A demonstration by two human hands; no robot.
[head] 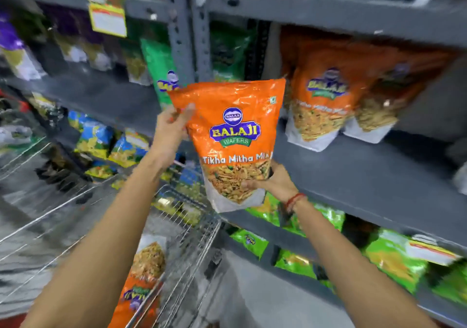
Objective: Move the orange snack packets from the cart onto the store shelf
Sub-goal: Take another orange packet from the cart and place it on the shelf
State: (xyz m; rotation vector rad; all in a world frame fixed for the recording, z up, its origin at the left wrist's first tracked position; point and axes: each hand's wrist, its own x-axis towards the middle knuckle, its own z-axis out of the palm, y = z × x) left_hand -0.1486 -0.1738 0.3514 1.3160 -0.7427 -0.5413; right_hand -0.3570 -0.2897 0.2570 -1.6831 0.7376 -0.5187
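Observation:
I hold one orange snack packet (235, 135) upright in front of the grey store shelf (353, 173). My left hand (171, 130) grips its upper left corner. My right hand (273, 181) holds its lower right edge, a red thread on the wrist. Two matching orange packets (326, 100) stand on the shelf to the right of the held one. Another orange packet (144, 274) lies in the wire cart (187, 241) below my left arm.
A grey upright post (187, 29) splits the shelving. Green packets (389, 254) fill the shelf below, blue and yellow packets (106, 143) sit at lower left, purple and green ones above. A yellow price tag (107, 19) hangs at top left.

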